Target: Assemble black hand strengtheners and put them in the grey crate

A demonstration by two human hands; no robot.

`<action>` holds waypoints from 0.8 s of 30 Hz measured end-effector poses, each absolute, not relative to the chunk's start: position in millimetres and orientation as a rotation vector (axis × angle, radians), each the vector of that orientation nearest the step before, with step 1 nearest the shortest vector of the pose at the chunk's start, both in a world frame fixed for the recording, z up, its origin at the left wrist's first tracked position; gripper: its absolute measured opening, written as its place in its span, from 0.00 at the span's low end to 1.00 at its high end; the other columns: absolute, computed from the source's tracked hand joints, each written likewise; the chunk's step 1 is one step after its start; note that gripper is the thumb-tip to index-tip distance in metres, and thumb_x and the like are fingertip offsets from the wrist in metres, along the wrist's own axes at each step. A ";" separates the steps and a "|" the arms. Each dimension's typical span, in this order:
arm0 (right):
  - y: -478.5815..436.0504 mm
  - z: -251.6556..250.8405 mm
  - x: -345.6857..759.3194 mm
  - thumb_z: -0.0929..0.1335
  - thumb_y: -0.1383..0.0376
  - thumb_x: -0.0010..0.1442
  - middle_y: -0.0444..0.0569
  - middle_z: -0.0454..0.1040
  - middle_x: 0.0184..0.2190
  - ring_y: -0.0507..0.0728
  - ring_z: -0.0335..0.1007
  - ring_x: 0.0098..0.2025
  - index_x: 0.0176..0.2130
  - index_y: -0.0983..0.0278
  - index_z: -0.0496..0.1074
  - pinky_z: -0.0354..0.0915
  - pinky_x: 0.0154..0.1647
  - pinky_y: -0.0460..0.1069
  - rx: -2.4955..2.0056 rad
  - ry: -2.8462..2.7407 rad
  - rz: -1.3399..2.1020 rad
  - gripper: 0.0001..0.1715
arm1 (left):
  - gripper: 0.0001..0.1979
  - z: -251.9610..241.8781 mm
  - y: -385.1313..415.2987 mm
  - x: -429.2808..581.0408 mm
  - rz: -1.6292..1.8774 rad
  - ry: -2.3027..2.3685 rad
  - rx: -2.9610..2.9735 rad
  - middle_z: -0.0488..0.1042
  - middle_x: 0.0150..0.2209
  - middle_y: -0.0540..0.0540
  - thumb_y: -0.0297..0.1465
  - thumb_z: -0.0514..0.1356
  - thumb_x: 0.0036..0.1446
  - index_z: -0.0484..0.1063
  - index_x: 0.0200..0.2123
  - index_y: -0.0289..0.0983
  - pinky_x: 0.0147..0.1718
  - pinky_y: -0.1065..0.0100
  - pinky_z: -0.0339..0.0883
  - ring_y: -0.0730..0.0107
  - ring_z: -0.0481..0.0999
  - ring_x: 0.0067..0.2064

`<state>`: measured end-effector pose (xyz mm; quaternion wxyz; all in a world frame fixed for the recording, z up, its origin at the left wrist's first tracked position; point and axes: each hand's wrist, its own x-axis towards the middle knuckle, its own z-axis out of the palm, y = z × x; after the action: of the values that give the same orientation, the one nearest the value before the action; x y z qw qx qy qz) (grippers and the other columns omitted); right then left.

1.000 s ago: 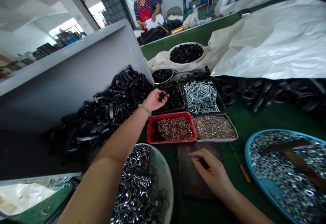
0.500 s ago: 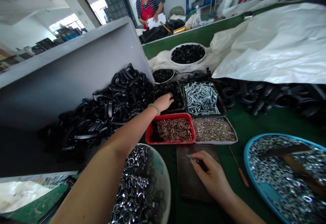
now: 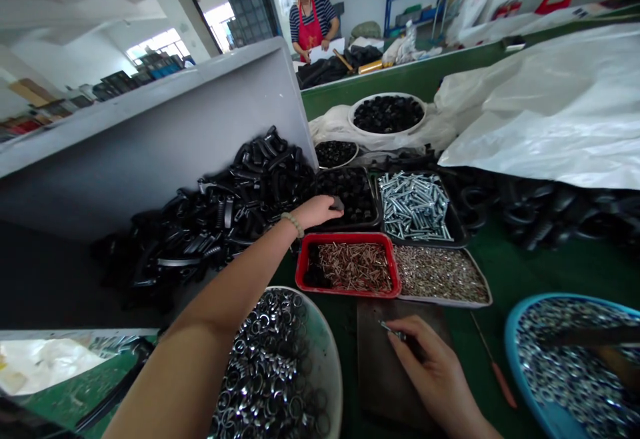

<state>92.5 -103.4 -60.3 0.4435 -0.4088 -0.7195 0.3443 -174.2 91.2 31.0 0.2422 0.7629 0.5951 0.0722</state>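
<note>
My left hand, with a beaded bracelet at the wrist, reaches over the near left side of a black tray of small black parts. Its fingers are closed on a small dark part whose exact kind I cannot make out. Over a dark flat plate, my right hand pinches a thin silver screw between thumb and fingers, its tip pointing up and left. Most of that screw is hidden by the fingers.
Around my hands stand a red bin of copper-coloured pins, a tray of silver bolts, a bowl of metal rings and a blue basin. A screwdriver lies right. Black handles fill a grey crate. A person works beyond.
My left hand has drawn back slightly toward the near left edge of the black tray, a dark part now showing at its fingertips. My right hand keeps its pinch. The view has shifted.
</note>
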 end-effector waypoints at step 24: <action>-101.9 -57.4 94.1 0.67 0.66 0.61 0.45 0.75 0.32 0.51 0.75 0.34 0.39 0.59 0.74 0.70 0.35 0.42 -1.054 -1.731 0.916 0.05 | 0.07 29.8 111.0 -166.7 -0.510 1.632 2.604 0.76 0.40 0.42 0.26 0.59 0.53 0.76 0.35 0.36 0.41 0.66 0.67 0.61 0.77 0.44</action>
<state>94.1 -101.9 -57.4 0.4429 -0.4251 -0.6977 0.3692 -166.7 111.0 29.8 0.0130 0.8358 0.5238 -0.1637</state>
